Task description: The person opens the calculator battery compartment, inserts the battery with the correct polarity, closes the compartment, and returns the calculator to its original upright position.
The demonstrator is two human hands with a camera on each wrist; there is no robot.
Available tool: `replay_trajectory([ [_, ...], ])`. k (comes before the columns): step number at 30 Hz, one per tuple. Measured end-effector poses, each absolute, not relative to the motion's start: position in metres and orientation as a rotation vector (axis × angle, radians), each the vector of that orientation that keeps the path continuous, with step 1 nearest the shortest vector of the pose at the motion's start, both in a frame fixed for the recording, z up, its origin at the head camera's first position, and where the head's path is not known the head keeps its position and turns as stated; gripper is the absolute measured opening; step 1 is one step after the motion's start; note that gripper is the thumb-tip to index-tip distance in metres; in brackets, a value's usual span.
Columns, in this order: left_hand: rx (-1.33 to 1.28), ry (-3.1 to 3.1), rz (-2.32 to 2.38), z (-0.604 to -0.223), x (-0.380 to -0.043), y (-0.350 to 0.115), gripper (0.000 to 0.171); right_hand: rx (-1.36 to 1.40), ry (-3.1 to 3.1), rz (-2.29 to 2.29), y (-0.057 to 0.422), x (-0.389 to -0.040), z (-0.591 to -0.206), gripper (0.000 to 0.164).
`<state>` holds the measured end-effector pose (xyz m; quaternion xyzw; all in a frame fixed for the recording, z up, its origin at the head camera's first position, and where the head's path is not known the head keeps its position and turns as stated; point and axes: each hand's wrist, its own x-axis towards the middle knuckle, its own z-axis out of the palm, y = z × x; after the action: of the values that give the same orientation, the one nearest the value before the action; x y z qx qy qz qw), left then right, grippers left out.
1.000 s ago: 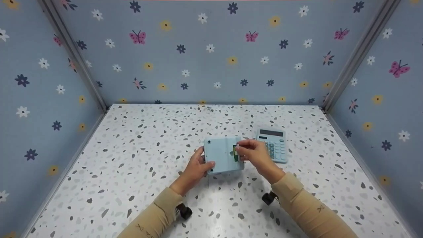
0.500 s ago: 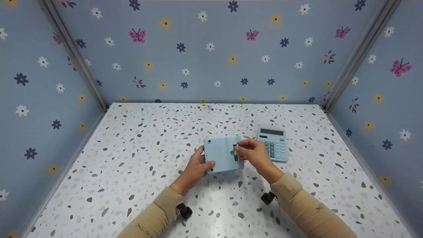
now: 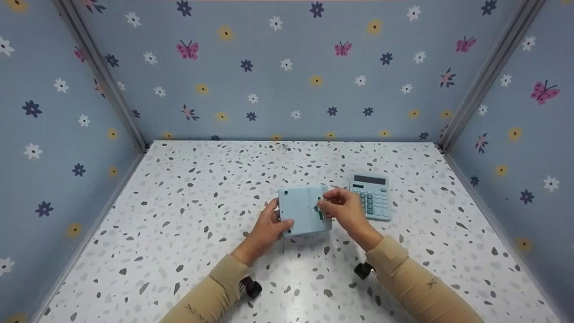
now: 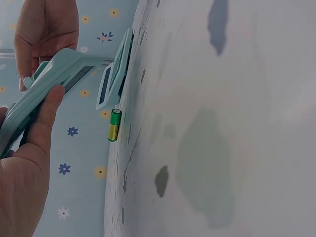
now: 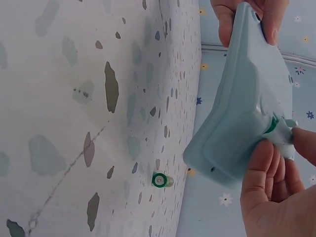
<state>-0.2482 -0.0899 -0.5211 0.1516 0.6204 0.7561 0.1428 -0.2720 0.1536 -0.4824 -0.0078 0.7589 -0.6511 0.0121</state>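
Note:
A pale blue calculator (image 3: 296, 208) is held off the table with its back facing up. My left hand (image 3: 264, 229) grips its left end, thumb on the back and fingers underneath. My right hand (image 3: 352, 213) is at the battery compartment near the other end. In the right wrist view, its thumb and fingers pinch a small pale blue battery cover (image 5: 282, 137), tilted at the compartment, where a bit of green shows inside. On the table lies a green and yellow battery (image 4: 114, 125), hidden in the head view.
A second pale blue calculator (image 3: 380, 199) lies face up on the speckled white table (image 3: 202, 179), just behind my right hand. Flower-patterned blue panels (image 3: 287, 67) enclose the back and both sides.
My right fingertips have shifted slightly over the compartment, and less of its dark green opening shows. The left hand keeps its grip on the calculator, which stays almost in place.

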Motion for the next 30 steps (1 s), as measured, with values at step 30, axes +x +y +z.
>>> replay_trajectory([
  [30,0.418,1.757,2.199,-0.5196,-0.2461,-0.0906,0.076,0.042,2.492,-1.85,0.1602,-0.2723,-0.4857,0.051],
])
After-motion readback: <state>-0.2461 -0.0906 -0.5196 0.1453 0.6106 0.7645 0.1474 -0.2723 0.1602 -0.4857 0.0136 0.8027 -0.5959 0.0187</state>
